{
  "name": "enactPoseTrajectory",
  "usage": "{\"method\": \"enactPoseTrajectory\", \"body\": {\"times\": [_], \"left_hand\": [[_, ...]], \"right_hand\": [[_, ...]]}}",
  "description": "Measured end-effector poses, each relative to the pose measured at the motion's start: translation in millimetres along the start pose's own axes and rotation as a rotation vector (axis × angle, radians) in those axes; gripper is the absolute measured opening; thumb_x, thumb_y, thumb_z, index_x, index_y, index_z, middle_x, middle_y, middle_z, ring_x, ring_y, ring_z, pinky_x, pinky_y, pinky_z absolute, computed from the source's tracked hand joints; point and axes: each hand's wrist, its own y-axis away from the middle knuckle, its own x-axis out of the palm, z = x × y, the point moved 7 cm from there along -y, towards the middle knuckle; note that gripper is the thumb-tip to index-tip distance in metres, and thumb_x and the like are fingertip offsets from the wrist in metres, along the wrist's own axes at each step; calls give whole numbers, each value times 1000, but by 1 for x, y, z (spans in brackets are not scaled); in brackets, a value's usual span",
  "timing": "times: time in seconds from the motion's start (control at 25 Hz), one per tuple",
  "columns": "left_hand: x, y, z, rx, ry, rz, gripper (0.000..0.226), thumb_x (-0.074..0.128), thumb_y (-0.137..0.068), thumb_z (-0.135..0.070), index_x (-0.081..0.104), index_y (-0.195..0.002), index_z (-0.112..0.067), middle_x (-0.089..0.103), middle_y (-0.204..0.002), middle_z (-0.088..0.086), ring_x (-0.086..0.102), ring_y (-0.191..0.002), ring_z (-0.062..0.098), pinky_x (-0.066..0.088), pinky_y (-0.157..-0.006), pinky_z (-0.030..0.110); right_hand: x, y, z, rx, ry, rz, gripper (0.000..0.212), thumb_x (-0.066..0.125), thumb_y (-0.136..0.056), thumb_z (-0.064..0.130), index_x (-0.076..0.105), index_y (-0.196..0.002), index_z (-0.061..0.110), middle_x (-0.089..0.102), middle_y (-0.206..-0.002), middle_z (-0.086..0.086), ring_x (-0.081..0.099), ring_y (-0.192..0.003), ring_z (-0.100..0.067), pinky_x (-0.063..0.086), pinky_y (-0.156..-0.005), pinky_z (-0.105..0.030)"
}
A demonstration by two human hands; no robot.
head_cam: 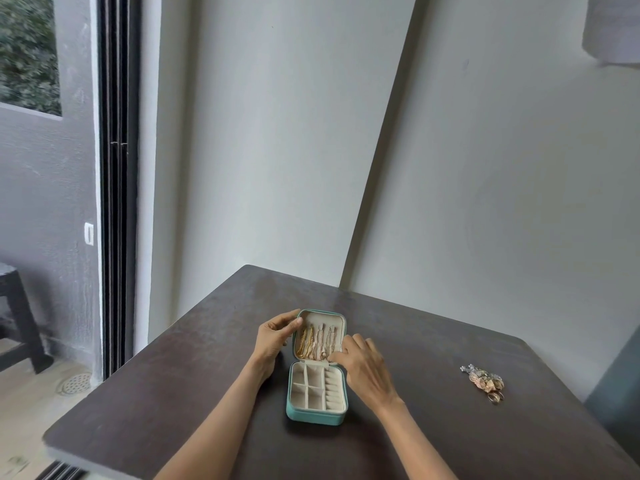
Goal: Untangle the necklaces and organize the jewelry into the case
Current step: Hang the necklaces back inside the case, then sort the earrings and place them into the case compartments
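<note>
A small teal jewelry case (313,415) lies open in the middle of the dark table (180,393). Several gold and rose necklaces (317,341) hang side by side inside its raised lid. The cream compartments in the case's lower half hold nothing. My left hand (275,336) grips the lid's left edge, thumb on the rim. My right hand (363,363) is at the lid's lower right corner, its fingertips curled at the bottom ends of the necklaces; the fingers hide whatever they touch.
A small heap of loose jewelry (485,379), silver and gold pieces with a ring, lies on the table to the right. Walls stand close behind the table. A dark stool (17,306) and a sliding door frame are on the left.
</note>
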Motion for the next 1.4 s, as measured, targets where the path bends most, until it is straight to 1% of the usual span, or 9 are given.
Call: {"method": "enactPoseTrajectory", "body": {"times": [0.2,0.32,0.48,0.56,0.64,0.84,1.04,1.28,1.4], "left_hand": [[0,-3,4,-8,-31,6,14,71,-81,-13,75,-93,-20,74,-81,-7,57,-72,6,37,-59,22],[1,-6,7,-42,-46,6,11,70,-82,-11,74,-91,-17,73,-74,-7,57,-68,9,41,-57,20],[3,-8,11,-80,-92,-15,14,66,-84,-4,70,-98,-5,71,-64,-7,58,-51,1,43,-45,14],[4,-8,14,-113,-117,-20,15,64,-86,-5,70,-100,-3,70,-64,-4,56,-49,3,45,-46,15],[3,-8,16,-149,-131,-42,16,61,-90,-12,71,-98,-3,65,-60,-1,51,-45,6,44,-44,17],[6,-3,15,-219,-98,-36,27,42,-100,-19,61,-85,-7,55,-78,14,47,-52,15,41,-44,21],[8,1,5,-236,-217,-39,25,35,-102,-24,51,-102,-4,58,-82,12,56,-60,20,47,-47,23],[27,-17,-36,-44,-587,-28,27,41,-98,-28,56,-95,-6,64,-95,12,58,-86,26,47,-85,36],[74,-23,-57,54,-662,122,20,46,-95,-18,62,-94,-7,64,-89,9,58,-81,23,48,-84,34]], "right_hand": [[-2,0,-1,33,-50,22,28,75,-64,7,72,-78,31,56,-74,9,52,-68,-13,45,-56,-24],[1,1,-7,120,-81,-30,36,61,-69,-2,70,-78,31,52,-72,9,45,-70,-11,42,-56,-22],[25,15,-36,745,-501,69,32,44,-88,3,67,-105,18,61,-97,2,57,-93,-19,46,-71,-28],[44,22,-32,910,-803,208,21,46,-92,18,65,-91,10,61,-87,-1,56,-86,-20,39,-69,-29],[55,24,-29,954,-904,218,24,49,-87,23,56,-75,3,53,-68,-6,49,-71,-17,32,-61,-30],[68,27,-28,1038,-910,239,21,50,-82,18,60,-82,-1,61,-72,-12,49,-67,-15,33,-60,-29],[72,25,-27,1038,-944,284,19,47,-83,16,56,-73,2,53,-67,-5,48,-69,-19,31,-61,-31],[47,21,-44,1045,-947,153,28,50,-91,17,64,-108,0,65,-115,-15,58,-109,-30,44,-92,-36],[30,17,-61,1009,-895,90,27,51,-93,20,65,-115,12,65,-120,-5,58,-111,-22,42,-90,-25]]}}
